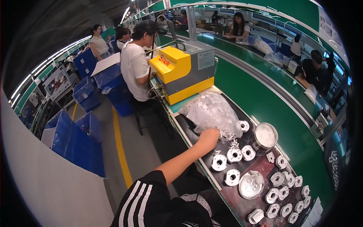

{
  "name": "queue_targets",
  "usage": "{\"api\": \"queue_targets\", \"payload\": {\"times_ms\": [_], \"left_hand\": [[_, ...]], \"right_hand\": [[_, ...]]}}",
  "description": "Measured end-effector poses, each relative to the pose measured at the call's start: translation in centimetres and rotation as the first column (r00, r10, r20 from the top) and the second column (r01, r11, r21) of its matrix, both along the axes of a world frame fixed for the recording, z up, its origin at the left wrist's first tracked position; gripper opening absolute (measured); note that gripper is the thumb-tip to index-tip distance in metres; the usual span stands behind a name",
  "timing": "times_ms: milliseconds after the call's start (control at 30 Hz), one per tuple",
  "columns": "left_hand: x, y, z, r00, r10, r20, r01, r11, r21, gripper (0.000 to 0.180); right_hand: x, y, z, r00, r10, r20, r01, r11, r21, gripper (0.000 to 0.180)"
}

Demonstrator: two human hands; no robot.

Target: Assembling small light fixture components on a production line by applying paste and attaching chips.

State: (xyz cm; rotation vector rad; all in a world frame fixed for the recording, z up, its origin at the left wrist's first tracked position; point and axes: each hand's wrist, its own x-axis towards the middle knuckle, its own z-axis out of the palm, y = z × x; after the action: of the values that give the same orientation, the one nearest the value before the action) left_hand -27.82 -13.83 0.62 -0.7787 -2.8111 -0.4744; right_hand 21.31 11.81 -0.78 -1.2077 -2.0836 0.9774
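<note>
My left hand (211, 135) reaches to the mouth of a large clear plastic bag (215, 108) on the bench. Its fingers are hidden by the bag, so what they hold cannot be made out. Small white plastic pieces (228, 135) spill from the bag beside the hand. Nearby lie round white parts (234, 155) with dark centre holes. A shallow round dish (250, 185) holds a few white pieces. Only a sliver of my right hand (266, 224) shows at the bottom edge, near a white part with a square block on it (256, 216).
A round metal tin (261, 145) stands right of the bag. More round white parts (283, 193) cover the bench's near right. Behind the bag is a yellow and grey machine (183, 72), with a seated co-worker (132, 60) beside it. A green conveyor (257, 90) runs along the right.
</note>
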Motion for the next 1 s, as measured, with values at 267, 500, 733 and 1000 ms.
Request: {"api": "queue_targets", "payload": {"times_ms": [267, 500, 733, 1000], "left_hand": [[8.0, -0.3, 7.8, 0.951, -0.299, 0.079, 0.262, 0.914, 0.309, 0.016], [20.5, 3.9, 7.9, 0.545, -0.838, -0.011, 0.649, 0.413, 0.639, 0.010], [22.4, 4.6, 6.9, 0.578, -0.816, 0.007, 0.712, 0.508, 0.485, 0.026], [23.3, 5.6, 6.4, 0.586, -0.809, 0.041, 0.658, 0.505, 0.559, 0.028]], "right_hand": [[-1.3, -2.0, 3.9, 0.995, -0.013, -0.104, 0.011, 1.000, -0.023, 0.024], [-9.3, -5.4, 13.3, 0.797, 0.600, 0.064, -0.570, 0.713, 0.410, 0.028], [-12.0, -4.4, 14.8, 0.553, 0.819, 0.155, -0.824, 0.508, 0.253, 0.026], [-11.9, -3.3, 12.1, 0.588, 0.795, 0.146, -0.808, 0.572, 0.141, 0.015]]}}
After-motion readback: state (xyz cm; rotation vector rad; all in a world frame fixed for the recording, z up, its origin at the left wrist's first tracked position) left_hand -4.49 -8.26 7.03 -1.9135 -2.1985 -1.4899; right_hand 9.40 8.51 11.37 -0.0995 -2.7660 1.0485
